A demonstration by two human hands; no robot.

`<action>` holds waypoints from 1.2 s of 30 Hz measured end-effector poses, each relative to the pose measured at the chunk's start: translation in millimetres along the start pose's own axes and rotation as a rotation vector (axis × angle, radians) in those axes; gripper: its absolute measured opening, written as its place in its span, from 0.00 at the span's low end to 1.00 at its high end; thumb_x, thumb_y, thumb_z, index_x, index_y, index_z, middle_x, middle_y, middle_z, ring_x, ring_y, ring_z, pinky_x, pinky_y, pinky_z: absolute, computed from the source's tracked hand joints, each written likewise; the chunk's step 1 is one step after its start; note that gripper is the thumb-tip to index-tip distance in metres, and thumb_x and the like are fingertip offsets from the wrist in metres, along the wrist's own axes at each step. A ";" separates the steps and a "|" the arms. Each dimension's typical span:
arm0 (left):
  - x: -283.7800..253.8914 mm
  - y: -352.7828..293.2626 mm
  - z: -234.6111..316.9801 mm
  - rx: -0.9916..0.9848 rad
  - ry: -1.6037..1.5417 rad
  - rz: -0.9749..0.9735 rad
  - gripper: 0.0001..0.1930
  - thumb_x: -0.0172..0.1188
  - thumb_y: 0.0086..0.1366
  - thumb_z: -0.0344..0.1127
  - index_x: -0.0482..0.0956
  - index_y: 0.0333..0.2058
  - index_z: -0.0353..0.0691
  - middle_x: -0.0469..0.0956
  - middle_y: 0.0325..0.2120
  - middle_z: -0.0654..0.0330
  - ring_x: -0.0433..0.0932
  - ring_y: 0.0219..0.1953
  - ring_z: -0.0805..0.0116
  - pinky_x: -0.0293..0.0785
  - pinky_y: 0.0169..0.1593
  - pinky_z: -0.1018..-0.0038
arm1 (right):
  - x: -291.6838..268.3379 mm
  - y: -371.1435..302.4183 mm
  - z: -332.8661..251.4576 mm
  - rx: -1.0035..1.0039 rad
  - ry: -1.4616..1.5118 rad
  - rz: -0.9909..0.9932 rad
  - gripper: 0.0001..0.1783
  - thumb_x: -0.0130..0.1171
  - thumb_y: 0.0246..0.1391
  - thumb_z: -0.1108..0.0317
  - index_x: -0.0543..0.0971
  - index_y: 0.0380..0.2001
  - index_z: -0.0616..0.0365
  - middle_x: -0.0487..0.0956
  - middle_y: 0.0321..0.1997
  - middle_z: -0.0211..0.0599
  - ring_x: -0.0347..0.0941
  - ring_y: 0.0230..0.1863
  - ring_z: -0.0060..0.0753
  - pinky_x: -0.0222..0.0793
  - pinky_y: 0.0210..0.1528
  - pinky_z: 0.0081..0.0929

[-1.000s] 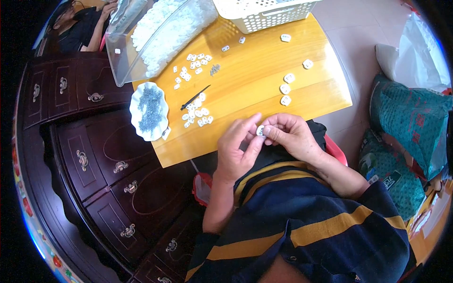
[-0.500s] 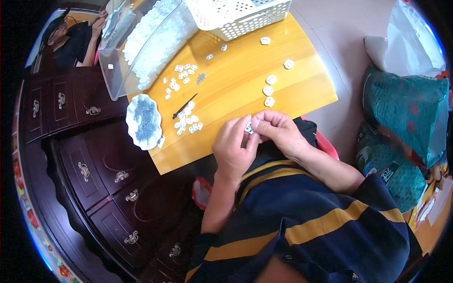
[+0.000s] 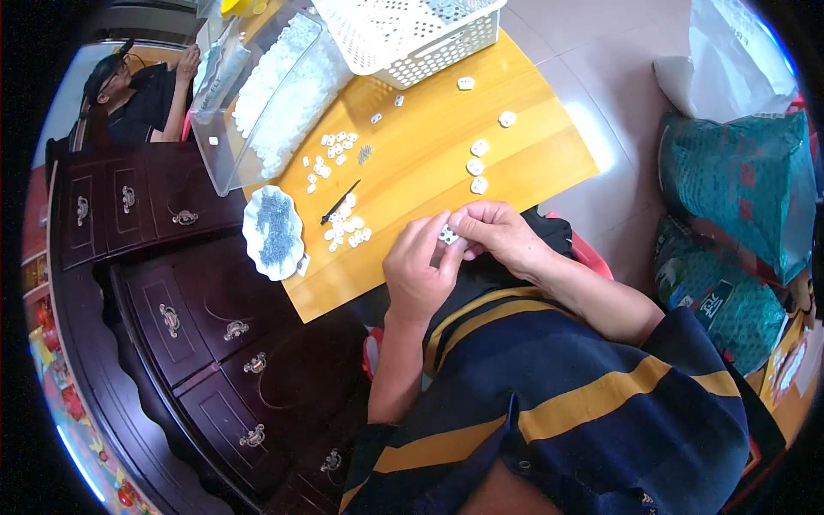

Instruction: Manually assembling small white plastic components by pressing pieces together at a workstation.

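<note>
Just over the near edge of the wooden table (image 3: 421, 163), my left hand (image 3: 418, 268) and my right hand (image 3: 499, 239) meet. Between their closed fingertips is a small white plastic piece with dark holes (image 3: 447, 234), partly covered by the fingers. Similar round white pieces (image 3: 476, 166) stand in a loose row beyond my right hand. Left of my hands lie a cluster of white plastic parts (image 3: 348, 230) and a thin black tool (image 3: 341, 202). Farther off are smaller white parts (image 3: 335, 146) beside a little pile of metal pieces (image 3: 365, 154).
A scalloped white dish (image 3: 297, 225) holds small grey metal parts at the table's left edge. Behind it stands a clear bin (image 3: 225, 167) of white pieces. A white perforated basket (image 3: 446, 58) occupies the far edge. Dark drawers (image 3: 197, 300) flank the left; teal bags (image 3: 734, 189) sit right.
The view has shifted slightly, so the table's things sit a little differently in the picture. My hands stay together on the white piece, with my fingers slightly moved around it.
</note>
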State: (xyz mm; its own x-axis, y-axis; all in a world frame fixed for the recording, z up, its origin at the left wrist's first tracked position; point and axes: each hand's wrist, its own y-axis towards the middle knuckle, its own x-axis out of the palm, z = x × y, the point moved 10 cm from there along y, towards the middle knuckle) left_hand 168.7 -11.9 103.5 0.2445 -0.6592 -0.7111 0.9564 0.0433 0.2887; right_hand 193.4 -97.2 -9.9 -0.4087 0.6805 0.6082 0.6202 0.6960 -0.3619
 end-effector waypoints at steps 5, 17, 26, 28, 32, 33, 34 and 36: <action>-0.3 -1.2 -1.5 -0.031 0.018 -0.013 0.18 0.71 0.53 0.26 0.81 0.44 0.35 0.81 0.34 0.54 0.82 0.31 0.58 0.77 0.34 0.68 | 1.6 -1.6 -4.1 -0.005 -0.019 0.026 0.14 0.56 0.68 0.57 0.82 0.36 0.57 0.81 0.33 0.25 0.73 0.32 0.13 0.70 0.36 0.14; -0.1 -2.3 0.4 0.035 0.084 0.034 0.14 0.66 0.57 0.25 0.81 0.43 0.35 0.81 0.33 0.52 0.81 0.34 0.53 0.77 0.37 0.66 | 0.3 -1.4 -5.6 -0.066 -0.025 0.089 0.14 0.56 0.67 0.60 0.81 0.34 0.60 0.78 0.29 0.24 0.73 0.29 0.15 0.70 0.34 0.17; 0.8 -7.3 1.8 0.115 0.094 0.088 0.12 0.64 0.59 0.25 0.81 0.43 0.35 0.81 0.34 0.51 0.82 0.34 0.53 0.78 0.37 0.65 | -3.8 -1.0 3.4 -0.063 0.019 0.085 0.12 0.58 0.67 0.60 0.82 0.36 0.57 0.81 0.33 0.25 0.74 0.31 0.14 0.73 0.36 0.16; -1.5 -7.0 2.5 0.114 0.085 0.092 0.12 0.64 0.60 0.25 0.81 0.43 0.34 0.81 0.34 0.51 0.82 0.34 0.53 0.78 0.37 0.65 | -2.9 -0.7 3.0 -0.052 0.018 0.089 0.12 0.58 0.67 0.60 0.82 0.37 0.57 0.81 0.33 0.25 0.74 0.31 0.14 0.73 0.36 0.16; -2.4 -6.4 2.1 0.059 -0.003 0.103 0.12 0.63 0.61 0.25 0.81 0.44 0.34 0.81 0.34 0.51 0.82 0.34 0.52 0.78 0.38 0.66 | -2.3 -0.7 -2.1 -0.085 -0.008 0.096 0.12 0.58 0.67 0.59 0.81 0.36 0.57 0.80 0.31 0.24 0.73 0.31 0.14 0.73 0.36 0.16; -3.8 -7.9 1.5 0.066 -0.003 0.109 0.12 0.63 0.61 0.25 0.81 0.44 0.34 0.81 0.34 0.51 0.82 0.34 0.52 0.78 0.38 0.66 | -2.4 -0.1 -1.3 -0.092 -0.013 0.093 0.12 0.58 0.67 0.59 0.81 0.36 0.57 0.80 0.31 0.24 0.73 0.31 0.14 0.73 0.36 0.16; -2.2 -10.0 -4.9 0.033 -0.042 0.092 0.12 0.63 0.61 0.24 0.81 0.44 0.34 0.81 0.34 0.51 0.82 0.35 0.52 0.78 0.38 0.66 | -2.0 1.8 0.6 -0.102 -0.021 0.080 0.12 0.59 0.67 0.59 0.81 0.36 0.57 0.80 0.31 0.24 0.73 0.31 0.14 0.73 0.36 0.16; -2.8 -10.9 -10.8 0.006 -0.085 0.088 0.12 0.63 0.61 0.24 0.81 0.45 0.33 0.82 0.34 0.51 0.82 0.35 0.52 0.78 0.39 0.66 | 1.5 1.7 -3.5 -0.119 -0.043 0.063 0.12 0.60 0.66 0.58 0.81 0.36 0.56 0.80 0.31 0.24 0.73 0.31 0.14 0.72 0.36 0.16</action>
State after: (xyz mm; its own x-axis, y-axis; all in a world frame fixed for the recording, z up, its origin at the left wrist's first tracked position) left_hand 159.3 -2.4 95.5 0.3124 -0.7147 -0.6258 0.9309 0.0990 0.3516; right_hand 196.2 -95.8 -7.1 -0.3928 0.7331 0.5552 0.7197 0.6209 -0.3107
